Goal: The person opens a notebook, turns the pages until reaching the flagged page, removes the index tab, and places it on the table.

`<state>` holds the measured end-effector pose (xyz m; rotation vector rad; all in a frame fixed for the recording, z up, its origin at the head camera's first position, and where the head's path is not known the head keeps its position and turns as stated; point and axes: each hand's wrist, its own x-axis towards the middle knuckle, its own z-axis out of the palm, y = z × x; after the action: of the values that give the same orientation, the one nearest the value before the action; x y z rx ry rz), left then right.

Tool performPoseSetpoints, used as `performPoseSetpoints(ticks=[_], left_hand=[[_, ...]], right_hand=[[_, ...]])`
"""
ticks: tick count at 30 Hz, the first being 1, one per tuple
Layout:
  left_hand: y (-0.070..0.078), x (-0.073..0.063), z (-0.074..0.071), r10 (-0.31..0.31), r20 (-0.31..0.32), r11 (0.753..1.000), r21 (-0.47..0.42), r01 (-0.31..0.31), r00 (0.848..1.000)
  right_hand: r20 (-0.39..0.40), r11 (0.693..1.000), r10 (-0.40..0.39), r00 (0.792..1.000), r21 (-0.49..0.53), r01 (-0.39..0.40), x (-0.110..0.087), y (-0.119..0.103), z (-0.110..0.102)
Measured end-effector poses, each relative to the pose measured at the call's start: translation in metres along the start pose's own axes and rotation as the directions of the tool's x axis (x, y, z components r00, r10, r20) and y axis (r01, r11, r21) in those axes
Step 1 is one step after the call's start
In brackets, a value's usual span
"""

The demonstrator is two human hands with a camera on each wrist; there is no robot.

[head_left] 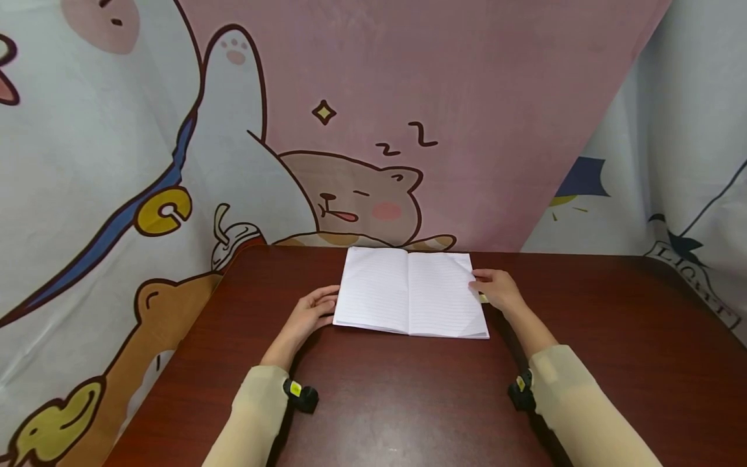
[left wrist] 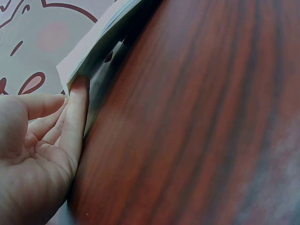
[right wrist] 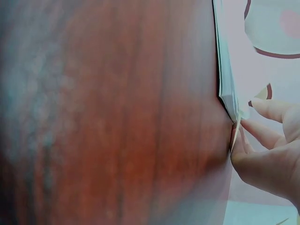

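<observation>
An open notebook [head_left: 373,295] with blank lined pages lies spread near the far edge of the table. At its left edge, my left hand [head_left: 306,318] holds the side, one finger under the cover and the thumb at the page edge. The left wrist view shows the notebook's raised edge [left wrist: 86,51] and dark underside above the wood. My right hand [head_left: 498,288] grips the right edge between thumb and fingers. A small pale yellow strip [head_left: 483,298] shows just below those fingers; in the right wrist view the notebook's page block [right wrist: 226,70] runs up from the fingertips.
The dark red wooden table [head_left: 385,402] spreads in front of me and to both sides. A cartoon-printed cloth [head_left: 467,130] hangs right behind its far edge. Black wrist cameras [head_left: 303,395] sit on both wrists, below the cream sleeves.
</observation>
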<state>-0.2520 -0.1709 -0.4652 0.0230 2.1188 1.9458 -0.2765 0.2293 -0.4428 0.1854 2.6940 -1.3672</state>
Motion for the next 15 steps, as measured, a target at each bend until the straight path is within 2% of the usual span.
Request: performPoseSetpoints(ticks=[6, 15], left_hand=[[0.0001, -0.0004, 0.0004, -0.001, -0.012, 1.000, 0.010, 0.001, 1.000], [0.0015, -0.0008, 0.0005, 0.002, -0.001, 1.000, 0.000, -0.002, 1.000]], right_hand=[[-0.023, 1.000, -0.027, 0.999, 0.004, 0.027, -0.0005, -0.0002, 0.0012], [-0.074, 0.999, -0.020, 0.997, 0.034, 0.023, -0.0001, -0.0017, 0.0035]])
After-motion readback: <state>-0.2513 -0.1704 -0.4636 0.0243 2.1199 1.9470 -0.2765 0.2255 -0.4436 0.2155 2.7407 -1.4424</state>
